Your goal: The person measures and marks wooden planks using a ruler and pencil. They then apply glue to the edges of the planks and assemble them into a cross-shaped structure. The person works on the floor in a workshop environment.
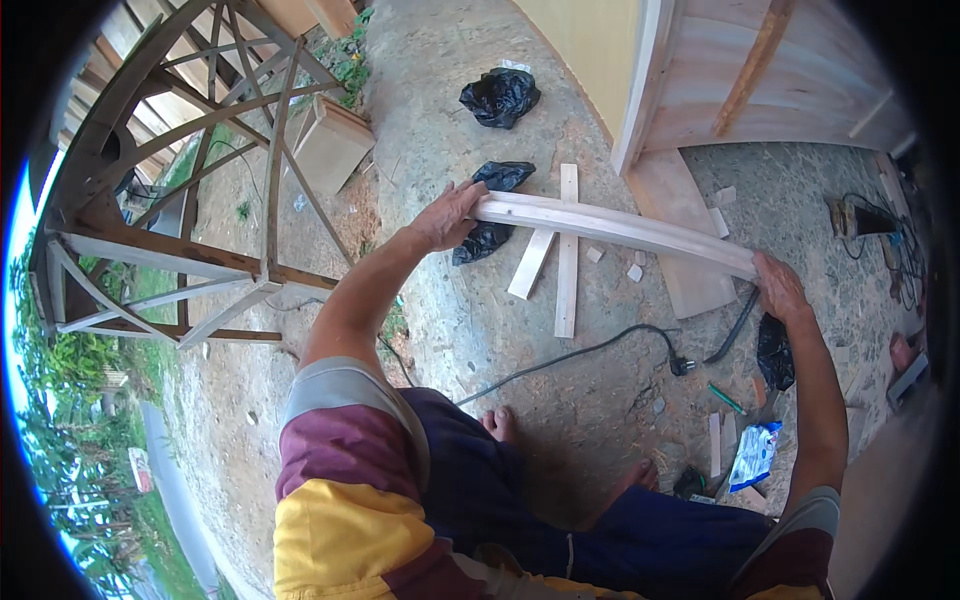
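A long pale wooden batten (610,222), perhaps several laid together, spans in front of me above the ground. My left hand (450,215) is closed around its left end. At the other end my right hand (783,288) is wrapped round the wood, with some of its fingers hidden. Beneath the batten lie a narrow upright-looking wood strip (566,290) and a shorter slanted wood strip (532,265), both on the concrete. A black plastic bag (484,244) rests on the ground just below my left hand.
A large wooden panel frame (640,90) stands at upper right, a plywood sheet (690,290) beside it. Left is a wooden trestle structure (270,190). A black cord with plug (682,366), green pen-like stick (727,399) and blue-white packet (755,456) lie near my feet.
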Motion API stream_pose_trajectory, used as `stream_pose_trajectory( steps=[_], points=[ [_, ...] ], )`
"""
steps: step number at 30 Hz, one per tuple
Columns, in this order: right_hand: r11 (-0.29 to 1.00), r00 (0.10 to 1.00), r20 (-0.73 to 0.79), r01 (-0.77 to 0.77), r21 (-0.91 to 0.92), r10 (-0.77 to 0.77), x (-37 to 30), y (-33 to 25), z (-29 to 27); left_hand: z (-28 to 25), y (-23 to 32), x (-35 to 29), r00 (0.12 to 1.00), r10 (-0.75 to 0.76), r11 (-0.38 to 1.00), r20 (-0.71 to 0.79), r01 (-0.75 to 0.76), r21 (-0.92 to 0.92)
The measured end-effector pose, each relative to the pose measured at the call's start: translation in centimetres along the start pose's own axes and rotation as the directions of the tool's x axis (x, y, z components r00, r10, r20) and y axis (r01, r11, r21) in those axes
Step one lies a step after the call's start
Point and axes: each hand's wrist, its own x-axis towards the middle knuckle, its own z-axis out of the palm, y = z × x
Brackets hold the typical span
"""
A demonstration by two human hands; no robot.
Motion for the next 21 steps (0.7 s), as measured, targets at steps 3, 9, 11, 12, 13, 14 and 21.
stream_pose_trajectory(
  steps=[3,9,11,12,13,14,21],
  points=[
    [1.000,1.000,-0.018,0.005,0.024,-0.005,-0.4,0.1,-0.1,-0.6,0.7,0.3,0.994,-0.104,0.994,0.039,0.105,-0.038],
    [1.000,0.998,0.051,-0.018,-0.017,0.019,-0.2,0.1,-0.5,0.9,-0.2,0.6,0.993,0.029,0.990,-0.115,-0.045,-0.137],
    [1.000,0.998,0.055,-0.023,0.008,0.022,0.1,0.2,-0.6,1.0,-0.6,0.4,0.997,-0.037,0.974,-0.061,0.022,-0.226],
    [0.999,0.998,0.057,-0.031,0.023,0.030,0.0,0.1,-0.7,0.7,-0.3,0.5,0.998,-0.062,0.962,-0.028,0.052,-0.269],
    [0.999,0.997,0.063,-0.044,0.026,0.042,-0.2,0.1,-0.9,0.8,-0.2,0.6,0.997,-0.070,0.959,-0.023,0.061,-0.278],
    [0.998,0.997,0.066,-0.050,0.035,0.047,-0.1,-0.1,-0.9,0.5,-0.1,0.4,0.996,-0.084,0.957,-0.016,0.076,-0.280],
    [0.998,0.996,0.087,-0.035,0.059,0.030,0.0,0.0,-1.1,1.1,-0.8,0.2,0.999,-0.006,0.980,-0.054,-0.005,-0.198]
  ],
)
